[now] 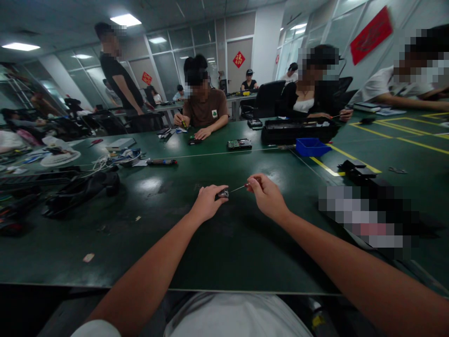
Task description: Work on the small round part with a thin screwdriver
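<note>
My left hand point(207, 201) rests on the dark green table point(182, 243) with its fingers closed round a small black and silver part point(223, 194). My right hand point(266, 194) is closed on a thin screwdriver point(242, 187) with a reddish handle. The screwdriver's metal shaft points left and its tip meets the small part. Both forearms reach in from the bottom of the view, over the table's near edge.
A blue bin point(310, 146) and a black tray point(296, 131) stand at the back right. Black parts point(356, 169) lie to the right by yellow tape lines. Cables and black gear point(80, 187) crowd the left. A circuit board point(239, 144) lies mid-table. Several people sit or stand across the table.
</note>
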`<state>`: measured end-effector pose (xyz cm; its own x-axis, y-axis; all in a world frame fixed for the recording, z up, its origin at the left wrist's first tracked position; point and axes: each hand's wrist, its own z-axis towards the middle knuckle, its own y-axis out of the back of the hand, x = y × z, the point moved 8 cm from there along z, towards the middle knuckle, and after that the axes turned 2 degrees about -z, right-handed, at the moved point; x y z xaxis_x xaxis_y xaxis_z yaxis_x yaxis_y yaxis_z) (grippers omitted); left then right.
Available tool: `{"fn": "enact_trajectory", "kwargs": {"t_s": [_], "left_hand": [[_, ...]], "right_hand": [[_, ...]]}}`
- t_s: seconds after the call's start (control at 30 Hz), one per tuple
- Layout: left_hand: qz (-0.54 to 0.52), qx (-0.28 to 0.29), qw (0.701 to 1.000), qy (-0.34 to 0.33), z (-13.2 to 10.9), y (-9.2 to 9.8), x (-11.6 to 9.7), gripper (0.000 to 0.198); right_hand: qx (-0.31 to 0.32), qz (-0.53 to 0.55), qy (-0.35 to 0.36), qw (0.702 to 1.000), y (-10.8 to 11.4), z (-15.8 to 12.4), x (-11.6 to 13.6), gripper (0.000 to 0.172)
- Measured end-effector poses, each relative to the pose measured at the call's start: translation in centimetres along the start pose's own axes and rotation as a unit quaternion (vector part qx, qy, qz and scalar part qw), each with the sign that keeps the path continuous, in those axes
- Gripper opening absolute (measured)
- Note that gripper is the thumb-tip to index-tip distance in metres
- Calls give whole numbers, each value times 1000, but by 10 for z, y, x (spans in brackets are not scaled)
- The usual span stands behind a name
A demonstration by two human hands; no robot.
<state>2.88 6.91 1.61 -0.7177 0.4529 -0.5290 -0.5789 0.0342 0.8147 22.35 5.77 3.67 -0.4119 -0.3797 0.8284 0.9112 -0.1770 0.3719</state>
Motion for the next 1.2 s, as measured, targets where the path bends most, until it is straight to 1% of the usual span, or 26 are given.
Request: {"fn": "enact_trajectory", "kwargs": {"t_s": [0.07,0.17,0.27,0.4,0.53,0.67,0.8,0.97,1.07,1.13,1.2], "left_hand": [[2,1,1000,0,0,-1,0,41],[0,4,1000,1,-1,-2,1,42],[-3,7,1000,2,-1,-4,2,42],[0,8,1000,-4,-1,-5,3,43],[1,17,1000,5,0,-7,7,43],[-30,17,999,5,-1,-7,9,42],[-57,4,998,24,0,-4,10,39],[-109,-42,992,56,1,8,8,31],[-126,-60,987,76,-1,16,4,36],[-121,-55,988,76,-1,18,-2,40],[-97,-24,993,65,1,15,-9,39]], "right_hand": [[-7,-12,2,1000,2,0,1,25],[-15,11,5,1000,4,0,2,27],[-2,30,8,1000,2,-1,3,28],[8,-1,8,1000,0,-1,6,27],[-5,-36,3,999,4,-1,9,26],[-15,-62,3,998,8,0,10,26],[-20,-46,-6,999,10,0,7,26],[-30,-12,-6,999,12,0,2,27],[-33,-3,-4,999,11,1,-1,28],[-33,0,-6,999,11,1,-2,27],[-34,-1,-6,999,11,2,-1,26]]}}
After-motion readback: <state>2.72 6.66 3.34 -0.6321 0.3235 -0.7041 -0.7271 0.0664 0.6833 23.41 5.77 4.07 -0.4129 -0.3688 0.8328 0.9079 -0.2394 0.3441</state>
